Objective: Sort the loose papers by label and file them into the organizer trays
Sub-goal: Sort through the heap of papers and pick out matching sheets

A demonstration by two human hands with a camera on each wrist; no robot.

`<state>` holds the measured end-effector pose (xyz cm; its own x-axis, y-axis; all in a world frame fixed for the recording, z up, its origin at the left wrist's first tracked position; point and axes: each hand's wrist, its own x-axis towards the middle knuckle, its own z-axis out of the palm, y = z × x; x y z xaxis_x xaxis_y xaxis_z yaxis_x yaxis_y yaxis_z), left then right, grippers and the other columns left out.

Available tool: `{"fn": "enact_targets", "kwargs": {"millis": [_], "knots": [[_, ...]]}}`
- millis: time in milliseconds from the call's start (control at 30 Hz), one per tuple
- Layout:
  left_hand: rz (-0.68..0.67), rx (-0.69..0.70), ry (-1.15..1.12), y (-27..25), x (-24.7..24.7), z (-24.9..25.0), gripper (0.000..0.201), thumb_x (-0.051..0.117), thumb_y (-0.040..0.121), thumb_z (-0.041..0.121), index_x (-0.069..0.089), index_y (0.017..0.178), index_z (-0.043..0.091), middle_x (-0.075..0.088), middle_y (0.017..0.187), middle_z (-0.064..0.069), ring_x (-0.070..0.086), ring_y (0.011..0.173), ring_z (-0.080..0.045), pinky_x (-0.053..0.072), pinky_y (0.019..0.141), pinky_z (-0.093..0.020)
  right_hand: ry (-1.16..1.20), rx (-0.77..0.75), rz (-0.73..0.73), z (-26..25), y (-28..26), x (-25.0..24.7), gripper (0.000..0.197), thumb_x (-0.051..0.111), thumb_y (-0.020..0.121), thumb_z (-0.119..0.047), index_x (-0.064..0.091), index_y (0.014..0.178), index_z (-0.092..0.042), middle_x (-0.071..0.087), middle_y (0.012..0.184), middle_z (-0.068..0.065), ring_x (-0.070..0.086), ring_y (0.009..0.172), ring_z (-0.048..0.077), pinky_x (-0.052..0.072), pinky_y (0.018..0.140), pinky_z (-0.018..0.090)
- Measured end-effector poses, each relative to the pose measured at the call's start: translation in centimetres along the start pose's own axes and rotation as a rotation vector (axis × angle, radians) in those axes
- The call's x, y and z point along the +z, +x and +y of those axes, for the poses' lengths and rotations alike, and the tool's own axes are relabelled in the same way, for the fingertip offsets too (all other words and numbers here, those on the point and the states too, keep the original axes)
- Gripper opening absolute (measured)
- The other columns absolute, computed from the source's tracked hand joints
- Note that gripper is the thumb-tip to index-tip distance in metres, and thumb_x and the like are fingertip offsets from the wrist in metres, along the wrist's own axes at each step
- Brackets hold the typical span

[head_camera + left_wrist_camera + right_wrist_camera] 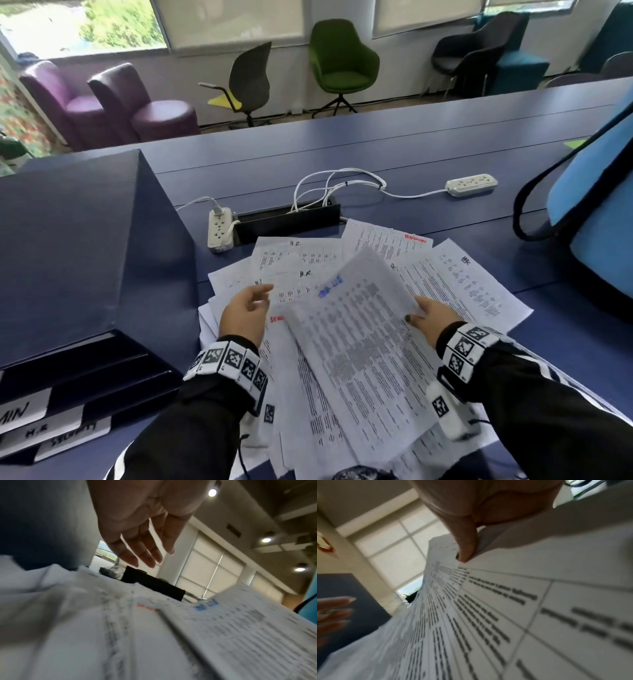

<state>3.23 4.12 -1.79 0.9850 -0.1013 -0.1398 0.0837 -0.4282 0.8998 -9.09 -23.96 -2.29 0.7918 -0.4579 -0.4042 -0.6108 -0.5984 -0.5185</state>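
Loose printed papers (308, 260) lie fanned over the blue table, some marked "H.R." by hand. My right hand (428, 317) pinches the right edge of a lifted sheet (359, 335) with a blue heading, thumb on top; the right wrist view shows the thumb (465, 545) pressed on that sheet (505, 615). My left hand (245, 313) hovers over the pile's left side, fingers (142, 550) straight and spread, holding nothing. The dark blue organizer (78, 257) stands at left, its trays carrying white labels (24, 411).
Two white power strips (219, 229) (471, 185) and a black cable box (287, 221) sit beyond the papers, joined by white cords. A blue bag with black straps (596, 219) stands at the right. Chairs line the far wall.
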Motion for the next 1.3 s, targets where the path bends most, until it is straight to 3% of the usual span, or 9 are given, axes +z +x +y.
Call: {"fn": "enact_targets", "kwargs": {"millis": [133,300,467,633,767,1000,1100,1200,1300], "knots": [[-0.060,-0.250,-0.044,1.2,-0.3,-3.9,0.031,0.052,0.084,-0.004,0.068,0.094,0.020,0.067,0.092,-0.005,0.060,0.076,-0.020,0.048,0.071,-0.029,0.001,0.137,0.066,3.2,1.1,-0.4,0.033,0.053,0.093,-0.022,0.054,0.121,-0.006,0.062,0.118,0.014,0.058,0.106,0.029,0.040,0.081,0.025],[-0.114,-0.427,-0.181,1.5,0.6,-5.8,0.034,0.045,0.084,-0.012,0.060,0.110,0.005,0.060,0.087,-0.011,0.053,0.065,-0.022,0.046,0.059,-0.028,0.015,0.255,0.117,5.3,2.7,-0.6,0.043,0.046,0.096,-0.020,0.041,0.135,0.000,0.046,0.138,0.020,0.045,0.125,0.034,0.035,0.101,0.032],[-0.090,-0.413,-0.119,1.0,1.0,-6.0,0.032,0.062,0.085,0.003,0.057,0.114,0.014,0.062,0.098,-0.010,0.058,0.078,-0.023,0.052,0.071,-0.035,0.045,0.325,0.159,7.9,3.7,-1.6,0.048,0.044,0.097,-0.017,0.033,0.140,0.001,0.036,0.145,0.020,0.035,0.133,0.035,0.027,0.109,0.034],[-0.057,-0.385,-0.029,-0.2,1.8,-5.4,0.054,0.078,0.073,0.008,0.047,0.115,0.021,0.057,0.095,-0.005,0.059,0.077,-0.023,0.052,0.070,-0.036,0.071,0.333,0.138,9.9,3.9,-2.2,0.048,0.045,0.096,-0.015,0.034,0.140,-0.001,0.038,0.144,0.020,0.037,0.132,0.035,0.028,0.108,0.035],[0.029,-0.353,-0.026,-1.2,2.5,-3.7,0.045,0.073,0.077,0.002,0.050,0.110,0.021,0.061,0.094,-0.003,0.061,0.083,-0.025,0.053,0.080,-0.039,0.088,0.275,0.135,10.3,4.1,-3.0,0.046,0.047,0.094,-0.011,0.036,0.138,-0.002,0.041,0.142,0.020,0.040,0.129,0.037,0.029,0.107,0.036],[0.017,-0.260,0.213,-3.0,3.9,-1.9,0.023,0.066,0.085,0.012,0.067,0.108,0.009,0.070,0.101,-0.006,0.060,0.082,-0.019,0.046,0.077,-0.024,0.103,0.189,0.063,10.2,5.2,-4.2,0.050,0.046,0.095,-0.015,0.032,0.142,-0.003,0.038,0.145,0.016,0.036,0.133,0.034,0.026,0.112,0.036],[-0.079,-0.311,0.292,-3.9,3.8,-2.3,0.023,0.061,0.091,0.024,0.068,0.107,0.009,0.069,0.100,-0.005,0.057,0.082,-0.017,0.044,0.072,-0.023,0.107,0.160,0.055,9.9,5.6,-4.6,0.046,0.046,0.095,-0.015,0.037,0.138,-0.002,0.043,0.141,0.017,0.041,0.129,0.034,0.030,0.106,0.036],[-0.166,-0.316,0.378,-4.6,3.7,-3.1,0.026,0.056,0.093,0.029,0.065,0.107,0.010,0.067,0.101,-0.004,0.056,0.085,-0.018,0.044,0.078,-0.024,0.149,0.110,0.058,9.2,5.9,-4.7,0.035,0.047,0.095,-0.009,0.048,0.127,0.002,0.054,0.129,0.019,0.050,0.118,0.035,0.036,0.094,0.033],[-0.150,-0.222,0.427,-4.9,3.9,-3.0,0.025,0.058,0.091,0.030,0.064,0.104,0.010,0.064,0.100,-0.005,0.059,0.092,-0.022,0.048,0.086,-0.031,0.158,0.100,0.063,8.6,6.4,-4.6,0.040,0.048,0.095,-0.010,0.044,0.132,0.002,0.050,0.134,0.018,0.046,0.124,0.035,0.034,0.101,0.034]]}}
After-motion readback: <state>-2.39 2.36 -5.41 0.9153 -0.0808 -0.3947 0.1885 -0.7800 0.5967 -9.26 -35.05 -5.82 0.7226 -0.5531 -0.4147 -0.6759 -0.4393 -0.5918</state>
